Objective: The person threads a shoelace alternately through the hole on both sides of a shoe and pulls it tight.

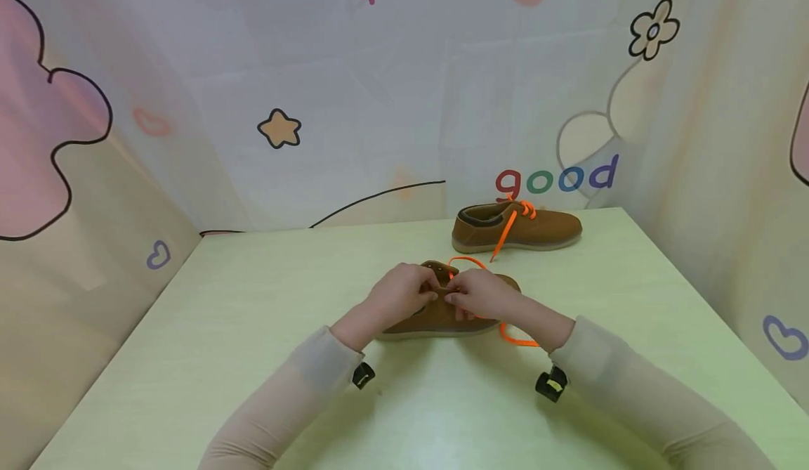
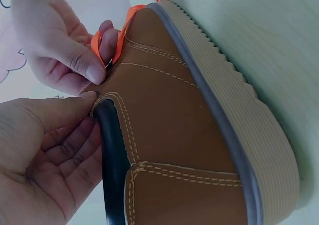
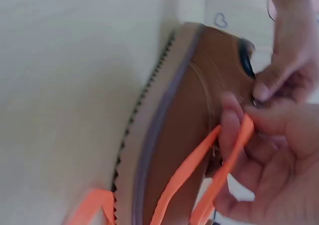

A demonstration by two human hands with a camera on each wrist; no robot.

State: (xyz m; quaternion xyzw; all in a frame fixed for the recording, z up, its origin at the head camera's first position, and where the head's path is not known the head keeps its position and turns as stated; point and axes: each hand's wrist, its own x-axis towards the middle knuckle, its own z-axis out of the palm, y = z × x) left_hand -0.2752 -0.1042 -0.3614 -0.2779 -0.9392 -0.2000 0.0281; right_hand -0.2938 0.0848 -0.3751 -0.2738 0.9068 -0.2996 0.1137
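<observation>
A brown shoe (image 1: pixel 430 322) with a pale ridged sole stands on the table, toe to the right. My left hand (image 1: pixel 401 294) pinches the edge of its eyelet flap beside the dark collar (image 2: pixel 110 155). Close by, almost touching it, my right hand (image 1: pixel 480 293) has thumb and fingers together at the same flap edge. An orange shoelace (image 3: pixel 187 172) runs between the right hand's fingers and down past the shoe's side. The lace's tip is hidden behind the fingertips. In the left wrist view the right hand (image 2: pixel 65 55) is seen above the left hand (image 2: pixel 35 155).
Behind and to the right stands a second brown shoe (image 1: pixel 543 231), with an orange lace (image 1: pixel 503 235) hanging down its side. Both shoes are on a pale green table (image 1: pixel 253 386). A printed curtain (image 1: pixel 354 105) rises along the table's back edge and sides.
</observation>
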